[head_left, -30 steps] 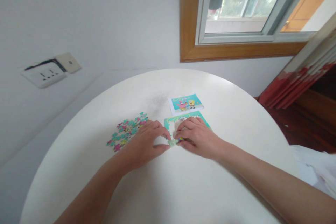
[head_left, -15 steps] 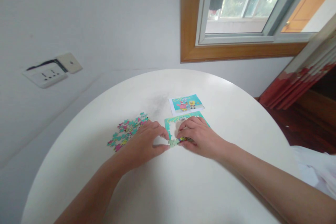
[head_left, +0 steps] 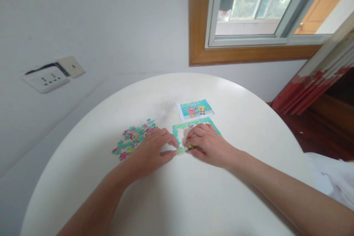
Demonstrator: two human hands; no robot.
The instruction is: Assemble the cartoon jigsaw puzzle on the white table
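Note:
A partly assembled jigsaw puzzle lies on the white table, its teal border joined around a bare middle. Pale green puzzle pieces form its near left corner. My left hand has thumb and forefinger closed on the left end of these pieces. Over the puzzle's near right side, my right hand curls its fingers and thumb onto the near edge, covering much of that part. A pile of loose puzzle pieces, teal, pink and yellow, spreads left of my left hand and partly behind it.
Just beyond the puzzle lies a printed reference picture with cartoon figures. The round table stands near a wall with a socket. A wood-framed window and a red-and-cream curtain are at the right.
The view has shifted very slightly. My hands stay at the puzzle's near edge, and the pale green corner pieces sit slightly differently between my fingers.

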